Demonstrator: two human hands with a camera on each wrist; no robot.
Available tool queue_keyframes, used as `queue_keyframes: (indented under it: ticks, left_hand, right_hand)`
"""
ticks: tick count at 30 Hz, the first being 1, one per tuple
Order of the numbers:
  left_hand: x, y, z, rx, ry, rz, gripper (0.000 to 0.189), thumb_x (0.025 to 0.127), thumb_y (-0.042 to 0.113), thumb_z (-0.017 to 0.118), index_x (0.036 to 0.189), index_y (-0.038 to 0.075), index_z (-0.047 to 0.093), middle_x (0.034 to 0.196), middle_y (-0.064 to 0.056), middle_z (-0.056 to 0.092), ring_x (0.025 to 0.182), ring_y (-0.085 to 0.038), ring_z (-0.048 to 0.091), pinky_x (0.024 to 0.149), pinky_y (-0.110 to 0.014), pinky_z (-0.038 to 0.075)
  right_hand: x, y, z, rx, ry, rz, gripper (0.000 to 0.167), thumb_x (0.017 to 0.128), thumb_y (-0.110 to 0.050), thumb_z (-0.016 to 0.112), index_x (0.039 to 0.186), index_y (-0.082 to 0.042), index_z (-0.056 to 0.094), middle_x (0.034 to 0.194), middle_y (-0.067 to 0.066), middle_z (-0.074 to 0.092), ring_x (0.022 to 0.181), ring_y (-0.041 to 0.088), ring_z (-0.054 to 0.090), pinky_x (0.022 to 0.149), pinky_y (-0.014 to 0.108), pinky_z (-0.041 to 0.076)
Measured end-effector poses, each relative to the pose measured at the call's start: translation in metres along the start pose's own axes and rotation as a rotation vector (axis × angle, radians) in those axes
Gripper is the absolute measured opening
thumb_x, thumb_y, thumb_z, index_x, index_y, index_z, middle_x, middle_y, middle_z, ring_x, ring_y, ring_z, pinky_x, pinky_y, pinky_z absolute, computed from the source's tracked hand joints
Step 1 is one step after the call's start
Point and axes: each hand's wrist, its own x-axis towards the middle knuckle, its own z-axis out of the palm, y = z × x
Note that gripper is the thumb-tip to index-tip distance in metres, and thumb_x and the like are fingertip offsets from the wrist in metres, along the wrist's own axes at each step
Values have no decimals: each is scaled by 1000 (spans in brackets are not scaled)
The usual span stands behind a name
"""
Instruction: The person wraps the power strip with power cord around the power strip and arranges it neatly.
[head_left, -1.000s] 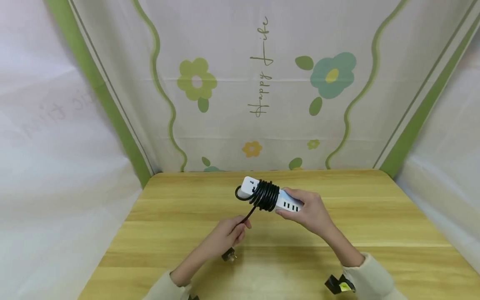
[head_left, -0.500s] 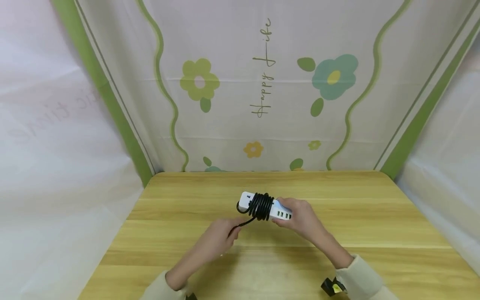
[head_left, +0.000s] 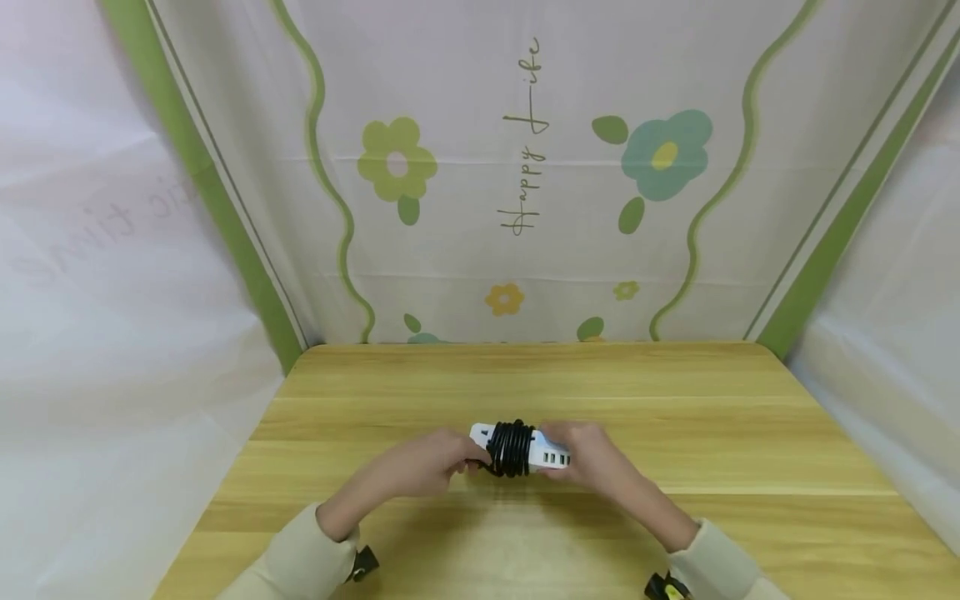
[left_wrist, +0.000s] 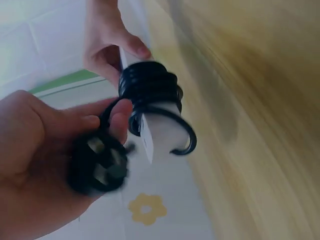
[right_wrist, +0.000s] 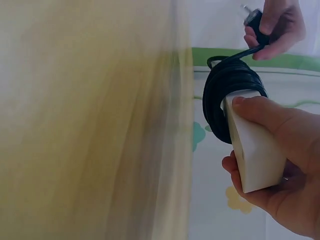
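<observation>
My right hand (head_left: 592,458) grips one end of a white power strip (head_left: 551,454), beside its row of USB ports. Black cable (head_left: 512,450) is wound in several tight turns round the strip's middle, with a loose loop at the far end in the left wrist view. My left hand (head_left: 423,462) pinches the cable's free end close to its black plug (left_wrist: 97,162), which looks blurred in front of the palm. In the right wrist view the plug (right_wrist: 255,22) sticks out past the left fingers, prongs outward. The head view hides the plug behind the left hand.
Beneath the hands lies a wooden table (head_left: 600,383). A white cloth (head_left: 450,75) with printed flowers hangs behind it, and pale cloth sides (head_left: 97,350) flank it. A black device (head_left: 363,564) sits at the left cuff, another (head_left: 666,587) at the right cuff.
The power strip has come lower and nearer in my right hand. My left hand has moved up against the coil, so the free length of cable between them is shorter.
</observation>
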Motion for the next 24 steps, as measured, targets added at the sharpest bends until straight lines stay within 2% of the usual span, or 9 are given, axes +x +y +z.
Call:
queue_keyframes:
  ticks: [3,7,9,10,12,16,19,24]
  left_hand:
    - [2,2,-5,158,-4,48,57,77,-24,63,116,15,72,107,5,74,97,-6,68,93,-22,52]
    - [6,4,-8,483,64,193,45,79,-6,78,110,25,73,104,14,74,97,-2,67,103,-29,47]
    - [9,1,-8,567,117,276,38,83,-1,76,107,27,73,102,15,74,95,-1,67,103,-27,46]
    - [10,-1,-7,577,138,308,38,84,-3,75,107,27,73,102,15,74,95,-1,67,103,-27,46]
    - [11,-8,-4,528,176,355,43,82,-9,73,107,25,73,104,14,74,97,-2,68,105,-27,46]
    - [13,-21,3,295,247,391,46,81,-22,64,106,16,74,103,6,75,98,-7,69,99,-19,50]
    - [14,-27,6,130,290,402,41,84,-21,61,104,12,73,103,1,74,98,-8,69,89,-11,51]
    - [15,-36,14,-36,357,364,29,85,-8,71,107,11,70,106,0,73,97,-10,69,85,-12,53]
  right_hand:
    - [-4,-4,1,25,-26,-38,54,68,-18,91,114,3,70,101,16,75,74,14,67,59,8,48]
    - [-7,-9,3,28,-53,-85,54,70,-21,90,115,1,71,103,15,75,82,19,71,64,9,50]
    - [-8,-11,4,27,-59,-102,55,70,-22,90,117,1,71,106,15,75,86,21,72,67,11,53]
    - [-9,-12,3,23,-56,-113,56,71,-23,90,117,1,71,107,15,75,88,23,73,69,13,54]
    - [-12,-14,2,14,-44,-133,56,71,-25,90,117,1,71,108,15,75,91,24,73,72,17,57]
    - [-17,-16,-2,1,-19,-158,56,73,-29,89,117,0,71,108,14,75,94,26,73,74,24,59]
    - [-20,-16,-5,35,-22,-139,56,74,-29,88,119,0,70,110,13,75,94,25,73,70,19,57]
    - [-22,-12,-7,114,-32,-127,55,73,-27,89,118,-2,71,108,10,75,84,14,69,62,13,51]
